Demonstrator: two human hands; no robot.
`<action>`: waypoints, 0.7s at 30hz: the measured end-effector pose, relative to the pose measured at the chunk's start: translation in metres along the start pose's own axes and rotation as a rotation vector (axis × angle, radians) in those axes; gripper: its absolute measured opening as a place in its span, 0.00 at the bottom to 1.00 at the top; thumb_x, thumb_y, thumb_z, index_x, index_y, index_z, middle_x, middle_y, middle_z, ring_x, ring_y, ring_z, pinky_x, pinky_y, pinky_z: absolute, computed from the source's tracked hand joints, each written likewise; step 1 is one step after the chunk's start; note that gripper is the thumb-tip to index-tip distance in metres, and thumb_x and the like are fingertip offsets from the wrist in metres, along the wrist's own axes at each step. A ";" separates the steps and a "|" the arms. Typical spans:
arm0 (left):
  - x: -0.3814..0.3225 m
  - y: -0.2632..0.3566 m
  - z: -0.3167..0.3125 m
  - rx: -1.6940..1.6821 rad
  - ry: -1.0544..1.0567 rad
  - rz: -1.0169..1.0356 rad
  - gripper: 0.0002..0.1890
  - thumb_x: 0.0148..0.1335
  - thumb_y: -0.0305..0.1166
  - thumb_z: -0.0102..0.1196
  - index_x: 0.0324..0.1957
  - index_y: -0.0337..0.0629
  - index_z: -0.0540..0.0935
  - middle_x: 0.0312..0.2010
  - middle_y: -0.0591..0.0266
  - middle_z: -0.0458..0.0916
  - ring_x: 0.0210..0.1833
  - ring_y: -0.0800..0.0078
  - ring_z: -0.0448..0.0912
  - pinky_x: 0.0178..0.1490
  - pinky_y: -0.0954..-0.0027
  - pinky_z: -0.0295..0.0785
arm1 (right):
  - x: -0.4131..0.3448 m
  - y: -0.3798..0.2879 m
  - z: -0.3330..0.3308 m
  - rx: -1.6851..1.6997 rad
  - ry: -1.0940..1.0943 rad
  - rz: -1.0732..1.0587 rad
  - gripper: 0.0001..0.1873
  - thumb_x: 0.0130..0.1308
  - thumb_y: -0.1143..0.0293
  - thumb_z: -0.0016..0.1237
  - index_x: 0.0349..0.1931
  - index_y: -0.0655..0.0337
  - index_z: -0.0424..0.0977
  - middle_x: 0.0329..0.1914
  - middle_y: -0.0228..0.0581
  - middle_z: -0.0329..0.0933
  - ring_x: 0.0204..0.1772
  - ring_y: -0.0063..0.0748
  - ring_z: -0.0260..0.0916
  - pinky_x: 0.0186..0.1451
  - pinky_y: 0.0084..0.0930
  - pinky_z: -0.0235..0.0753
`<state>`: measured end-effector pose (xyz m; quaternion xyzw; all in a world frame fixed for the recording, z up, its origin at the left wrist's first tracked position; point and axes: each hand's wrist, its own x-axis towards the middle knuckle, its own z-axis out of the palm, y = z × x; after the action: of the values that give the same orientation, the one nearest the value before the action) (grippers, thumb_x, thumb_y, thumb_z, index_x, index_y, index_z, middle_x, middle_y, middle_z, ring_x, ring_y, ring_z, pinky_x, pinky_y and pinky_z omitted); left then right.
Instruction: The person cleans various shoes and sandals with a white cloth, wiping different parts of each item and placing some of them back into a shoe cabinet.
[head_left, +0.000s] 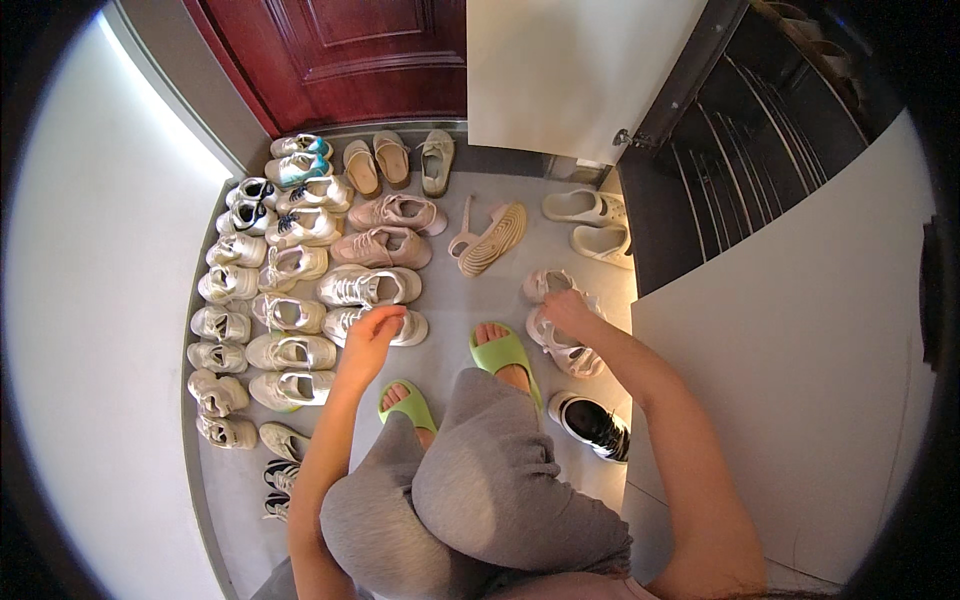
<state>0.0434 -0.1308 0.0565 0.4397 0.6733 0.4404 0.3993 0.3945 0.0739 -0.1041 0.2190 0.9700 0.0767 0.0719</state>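
Note:
My right hand (568, 311) reaches down onto a pair of pale pink shoes. Its fingers are at the inner edge of the upper pale pink shoe (541, 283); the fingertips are hidden, so a grip cannot be made out. The lower pale pink shoe (576, 360) lies partly under my wrist. My left hand (369, 341) hovers over a pair of white lace-up sneakers, loosely curled with nothing in it. It covers part of the nearer white sneaker (414, 328); the farther white sneaker (367, 286) lies just beyond.
Rows of shoes (292, 311) line the left. A wedge sandal (491, 240) lies on its side ahead. Cream clogs (581, 206) and a black-and-white sneaker (589, 424) sit along the right. An open cabinet (739, 172) has metal rails. My feet wear green slides (501, 352).

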 end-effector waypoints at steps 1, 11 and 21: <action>0.000 -0.001 0.002 -0.003 -0.007 0.006 0.12 0.68 0.27 0.52 0.50 0.37 0.82 0.41 0.63 0.84 0.43 0.78 0.79 0.49 0.76 0.72 | 0.001 0.004 0.000 -0.025 0.041 -0.020 0.06 0.58 0.67 0.51 0.27 0.54 0.80 0.30 0.35 0.77 0.37 0.36 0.79 0.37 0.33 0.78; 0.012 -0.009 0.006 -0.093 0.018 0.028 0.12 0.69 0.28 0.52 0.51 0.37 0.82 0.42 0.62 0.84 0.42 0.77 0.79 0.47 0.75 0.72 | 0.066 0.039 -0.006 -0.050 -0.181 0.186 0.12 0.58 0.70 0.50 0.43 0.59 0.78 0.47 0.42 0.75 0.43 0.41 0.79 0.42 0.37 0.79; 0.041 -0.023 0.012 -0.042 -0.019 -0.028 0.13 0.69 0.30 0.52 0.51 0.37 0.82 0.40 0.64 0.84 0.38 0.79 0.77 0.43 0.76 0.72 | 0.204 -0.023 0.002 0.184 0.173 0.020 0.12 0.63 0.70 0.46 0.46 0.57 0.76 0.47 0.40 0.75 0.40 0.43 0.81 0.39 0.42 0.81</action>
<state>0.0373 -0.0948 0.0246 0.4260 0.6660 0.4448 0.4208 0.2027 0.1431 -0.1323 0.2270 0.9733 0.0068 -0.0330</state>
